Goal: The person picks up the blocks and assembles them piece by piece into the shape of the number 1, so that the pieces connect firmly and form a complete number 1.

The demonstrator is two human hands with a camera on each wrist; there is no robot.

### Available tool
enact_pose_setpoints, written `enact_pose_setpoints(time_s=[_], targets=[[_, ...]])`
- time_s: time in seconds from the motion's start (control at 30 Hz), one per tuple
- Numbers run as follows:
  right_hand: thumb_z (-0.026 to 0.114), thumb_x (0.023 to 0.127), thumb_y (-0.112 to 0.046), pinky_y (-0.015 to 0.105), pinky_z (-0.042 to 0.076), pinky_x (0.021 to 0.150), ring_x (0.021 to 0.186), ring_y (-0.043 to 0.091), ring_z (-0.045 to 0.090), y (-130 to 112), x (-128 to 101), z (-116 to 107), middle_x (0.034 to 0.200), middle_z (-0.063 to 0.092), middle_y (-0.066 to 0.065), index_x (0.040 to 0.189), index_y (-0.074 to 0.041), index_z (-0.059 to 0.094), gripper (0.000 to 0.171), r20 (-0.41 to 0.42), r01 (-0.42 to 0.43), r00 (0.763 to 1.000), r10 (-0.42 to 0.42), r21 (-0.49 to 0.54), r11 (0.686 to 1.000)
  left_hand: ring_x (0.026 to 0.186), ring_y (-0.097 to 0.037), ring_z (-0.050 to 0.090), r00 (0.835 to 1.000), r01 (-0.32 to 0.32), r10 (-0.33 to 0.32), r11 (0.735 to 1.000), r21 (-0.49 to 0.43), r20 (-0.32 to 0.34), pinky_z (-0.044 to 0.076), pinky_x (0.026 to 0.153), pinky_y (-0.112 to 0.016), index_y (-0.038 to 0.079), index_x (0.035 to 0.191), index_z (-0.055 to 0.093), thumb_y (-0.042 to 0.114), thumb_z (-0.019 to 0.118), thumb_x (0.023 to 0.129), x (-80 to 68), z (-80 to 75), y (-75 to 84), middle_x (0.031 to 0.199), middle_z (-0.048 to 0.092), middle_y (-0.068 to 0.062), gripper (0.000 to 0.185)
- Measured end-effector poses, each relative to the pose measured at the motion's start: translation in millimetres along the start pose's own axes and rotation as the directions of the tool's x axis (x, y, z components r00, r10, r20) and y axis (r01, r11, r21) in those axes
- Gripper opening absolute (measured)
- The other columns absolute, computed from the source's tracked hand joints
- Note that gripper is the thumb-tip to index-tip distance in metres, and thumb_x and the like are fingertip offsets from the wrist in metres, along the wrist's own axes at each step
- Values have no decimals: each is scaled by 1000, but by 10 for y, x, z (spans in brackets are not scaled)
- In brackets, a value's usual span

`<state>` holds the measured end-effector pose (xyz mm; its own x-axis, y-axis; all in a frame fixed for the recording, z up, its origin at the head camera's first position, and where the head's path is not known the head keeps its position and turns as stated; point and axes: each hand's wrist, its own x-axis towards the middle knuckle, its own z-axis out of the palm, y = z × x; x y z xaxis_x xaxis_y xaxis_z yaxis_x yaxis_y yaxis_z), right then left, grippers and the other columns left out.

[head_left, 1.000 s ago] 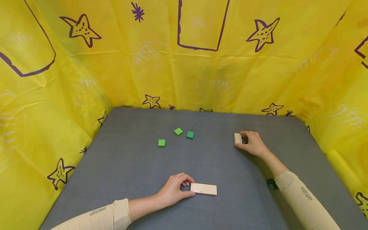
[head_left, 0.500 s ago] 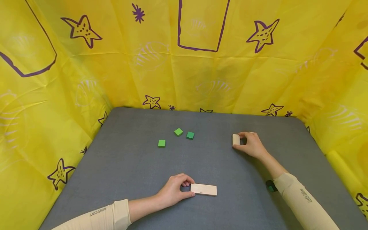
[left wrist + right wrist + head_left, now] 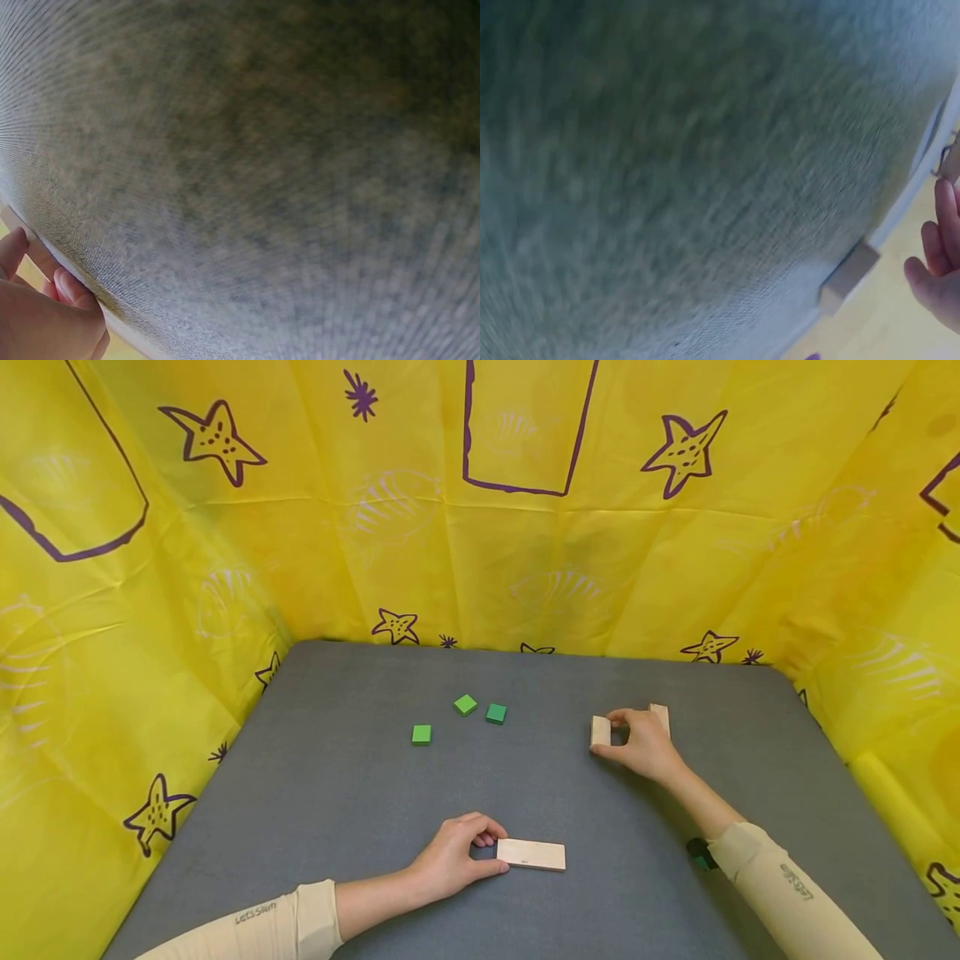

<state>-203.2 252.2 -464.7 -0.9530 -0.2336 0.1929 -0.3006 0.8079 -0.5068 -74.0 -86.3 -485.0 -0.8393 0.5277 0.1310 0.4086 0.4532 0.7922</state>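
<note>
My left hand (image 3: 452,857) pinches the left end of a pale wooden block (image 3: 532,854) lying flat near the front middle of the table. Thumb and fingers sit on its two long sides. Farther back on the right, my right hand (image 3: 647,750) grips a second wooden block (image 3: 600,732) between thumb and fingertips. Behind that hand's knuckles a third wooden block (image 3: 660,718) shows, partly covered by the hand. In the right wrist view, one wooden block (image 3: 850,277) stands apart from the fingers (image 3: 945,225). The left wrist view catches my left fingers (image 3: 71,286) at the block's edge.
Two light green square blocks (image 3: 422,735) and one darker green block (image 3: 496,714) lie left of the right hand, at the table's back middle. Grey cloth covers the table (image 3: 337,793). A yellow curtain (image 3: 480,552) with sea drawings encloses the back and sides.
My right hand has moved left and slightly toward me with its wooden block, and the third block has come into sight behind it. The left hand has stayed still.
</note>
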Motion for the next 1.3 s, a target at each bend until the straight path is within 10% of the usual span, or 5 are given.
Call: enact_pose_setpoints(time_s=[1.3], targets=[[87, 66, -46, 39, 45, 81, 101, 23, 49, -826, -369, 398, 92, 58, -1, 103, -11, 64, 56, 118, 54, 991, -56, 16, 998, 82, -5, 56, 1000, 9, -9, 1000, 1, 5, 50, 74, -21, 9, 101, 68, 13, 84, 77, 16, 9, 0, 92, 62, 5, 29]])
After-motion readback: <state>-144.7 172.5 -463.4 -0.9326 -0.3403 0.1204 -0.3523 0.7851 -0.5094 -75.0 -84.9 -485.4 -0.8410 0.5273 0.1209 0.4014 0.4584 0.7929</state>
